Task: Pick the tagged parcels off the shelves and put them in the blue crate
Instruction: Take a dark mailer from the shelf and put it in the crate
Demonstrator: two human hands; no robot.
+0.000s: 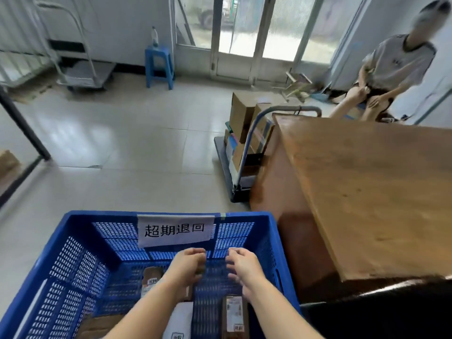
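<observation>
The blue crate (pixel 73 260) stands on the floor right below me, with a white paper sign (pixel 175 230) on its far wall. Both my hands hang inside it. My left hand (pixel 188 265) is curled downward over a small brown parcel (pixel 188 293), most of which is hidden under the hand. Beside it, my right hand (pixel 242 265) has its fingers apart and holds nothing. On the crate's floor lie a brown labelled parcel (pixel 151 280), a white bag parcel (pixel 179 321), a brown box with a white label (pixel 234 314) and flat cardboard (pixel 102 324).
A wooden desk (pixel 367 192) stands close on the right of the crate. Behind it is a trolley (pixel 241 167) stacked with cardboard boxes. A seated person (pixel 396 67) is at the back right. A blue stool (pixel 160 64) and a platform cart (pixel 83 74) stand by the far wall.
</observation>
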